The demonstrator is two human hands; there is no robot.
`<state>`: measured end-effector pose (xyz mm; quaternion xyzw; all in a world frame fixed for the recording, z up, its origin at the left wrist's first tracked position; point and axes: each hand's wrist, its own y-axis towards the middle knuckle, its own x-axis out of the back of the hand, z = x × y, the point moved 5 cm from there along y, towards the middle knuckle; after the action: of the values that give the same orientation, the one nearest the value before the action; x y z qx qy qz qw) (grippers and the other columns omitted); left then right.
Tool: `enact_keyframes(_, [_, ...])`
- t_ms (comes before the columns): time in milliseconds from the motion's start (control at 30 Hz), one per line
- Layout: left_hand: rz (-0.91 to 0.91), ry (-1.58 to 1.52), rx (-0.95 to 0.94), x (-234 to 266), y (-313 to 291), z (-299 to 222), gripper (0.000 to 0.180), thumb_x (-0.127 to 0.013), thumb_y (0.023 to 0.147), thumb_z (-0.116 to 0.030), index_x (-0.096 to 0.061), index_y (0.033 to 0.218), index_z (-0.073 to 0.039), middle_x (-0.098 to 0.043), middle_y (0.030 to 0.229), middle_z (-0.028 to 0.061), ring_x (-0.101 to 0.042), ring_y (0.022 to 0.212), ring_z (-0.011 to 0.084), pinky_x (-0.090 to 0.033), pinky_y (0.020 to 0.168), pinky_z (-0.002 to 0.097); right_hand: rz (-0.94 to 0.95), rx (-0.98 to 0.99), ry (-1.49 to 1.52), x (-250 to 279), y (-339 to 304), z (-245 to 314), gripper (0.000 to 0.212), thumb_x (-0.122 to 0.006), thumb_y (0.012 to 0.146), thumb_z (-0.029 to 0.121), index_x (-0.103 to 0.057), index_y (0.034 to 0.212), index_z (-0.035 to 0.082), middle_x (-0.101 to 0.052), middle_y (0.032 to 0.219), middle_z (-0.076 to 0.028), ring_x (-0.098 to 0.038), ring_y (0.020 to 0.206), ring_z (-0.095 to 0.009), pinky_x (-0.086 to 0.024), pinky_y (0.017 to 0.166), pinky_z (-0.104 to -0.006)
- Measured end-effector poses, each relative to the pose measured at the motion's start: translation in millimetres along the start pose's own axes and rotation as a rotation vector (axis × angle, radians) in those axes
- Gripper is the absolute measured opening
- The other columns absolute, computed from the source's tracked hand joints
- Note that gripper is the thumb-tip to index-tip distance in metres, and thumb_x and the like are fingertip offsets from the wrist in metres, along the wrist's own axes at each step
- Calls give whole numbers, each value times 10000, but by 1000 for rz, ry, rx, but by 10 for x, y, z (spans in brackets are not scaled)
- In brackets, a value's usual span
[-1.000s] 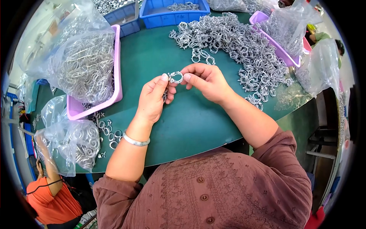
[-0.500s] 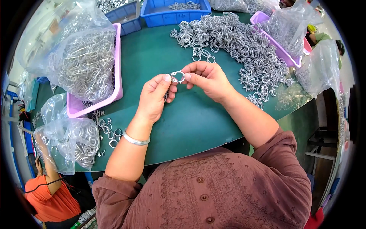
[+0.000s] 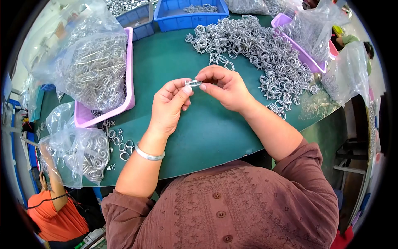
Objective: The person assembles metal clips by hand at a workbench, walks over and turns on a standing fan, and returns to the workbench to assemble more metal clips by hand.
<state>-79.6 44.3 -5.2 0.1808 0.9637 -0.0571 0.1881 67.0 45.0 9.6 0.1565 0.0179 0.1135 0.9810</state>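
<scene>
Left hand [image 3: 169, 101] pinched one end of a small silver metal ring piece [image 3: 193, 83] between thumb and fingers; right hand [image 3: 230, 89] gripped the other end, thumb and fingertips. Piece sat between both hands, over the green desk [image 3: 199, 137], turned nearly edge-on, so it read as a narrow loop; finer details too small to tell. Pale bangle [image 3: 149, 154] on left wrist. Big heap of silver ring pieces [image 3: 259, 45] lay beyond the right hand, spreading rightward to a lilac basket [image 3: 306, 59] with a bagged load. On the left, a pink-lilac basket [image 3: 129, 79] held a clear bag [image 3: 91, 72] full of similar metal parts; a few loose rings [image 3: 124, 147] lay near the left forearm, beside a smaller clear bag [image 3: 62, 143]. Blue bin [image 3: 192, 23] stood at the far edge.
</scene>
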Motion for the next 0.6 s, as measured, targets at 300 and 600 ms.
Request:
enact_keyframes(300, [6, 95, -160, -10, -7, -55, 308, -600, 777, -3, -537, 1078, -11, -586, 881, 6, -502, 682, 40, -385, 554, 158, 27, 18, 272, -52, 17, 46, 311, -536, 780, -61, -484, 1082, -9, -543, 948, -58, -531, 854, -114, -449, 771, -249])
enact_keyframes(600, [40, 108, -201, -14, 5, -59, 332, -588, 772, 35, -533, 1094, -19, -592, 913, 9, -505, 709, 41, -393, 573, 164, 34, 62, 254, -44, 8, 98, 372, -528, 776, -84, -450, 1132, -8, -536, 976, -77, -530, 890, -130, -448, 807, -262])
